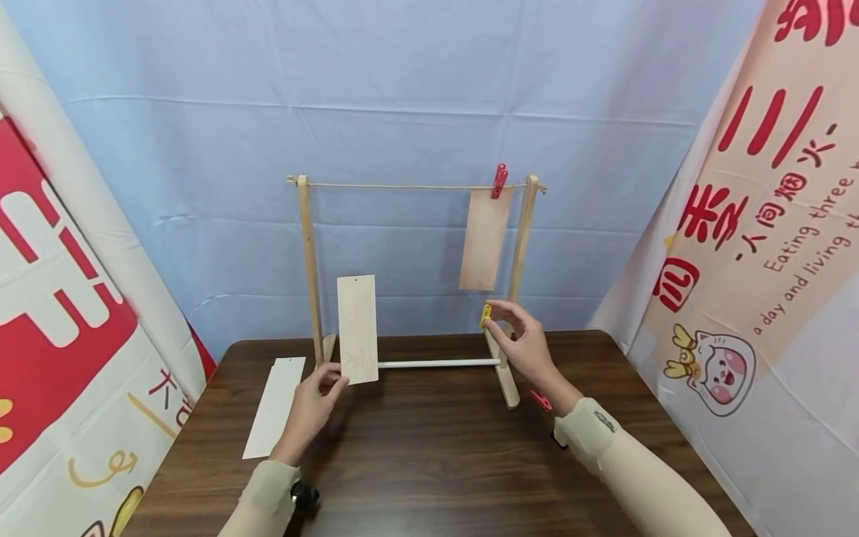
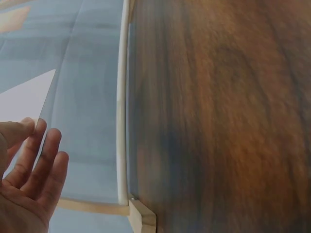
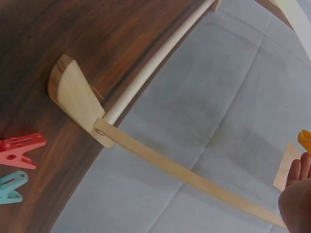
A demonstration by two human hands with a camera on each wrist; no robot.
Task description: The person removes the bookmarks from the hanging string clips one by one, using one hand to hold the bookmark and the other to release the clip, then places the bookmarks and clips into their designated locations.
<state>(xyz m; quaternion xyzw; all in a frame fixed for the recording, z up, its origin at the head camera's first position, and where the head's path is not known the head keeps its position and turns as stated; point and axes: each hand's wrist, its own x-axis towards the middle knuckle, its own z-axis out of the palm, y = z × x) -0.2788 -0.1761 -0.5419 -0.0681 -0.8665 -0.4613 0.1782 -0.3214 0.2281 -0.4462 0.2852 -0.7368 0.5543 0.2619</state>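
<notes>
In the head view my left hand (image 1: 315, 403) pinches the lower left corner of a pale rectangular card (image 1: 358, 328), which stands upright with a small hole near its top. The left wrist view shows thumb and fingertips on the corner of that card (image 2: 29, 99). A yellow clothespin (image 1: 486, 315) is pinched between thumb and fingers of my right hand (image 1: 523, 339), in front of the rack's right post. Above it another card (image 1: 486, 239) hangs from the string (image 1: 403, 186), held by a red clothespin (image 1: 499, 181). In the right wrist view the yellow clothespin (image 3: 305, 140) is partly cut off.
A wooden rack with two posts (image 1: 310, 268) and a white bottom rod (image 1: 439, 364) stands at the table's back. More cards (image 1: 275, 406) lie at the left. A red clothespin (image 3: 22, 149) and a teal clothespin (image 3: 12, 187) lie on the table (image 1: 429, 462) at the right.
</notes>
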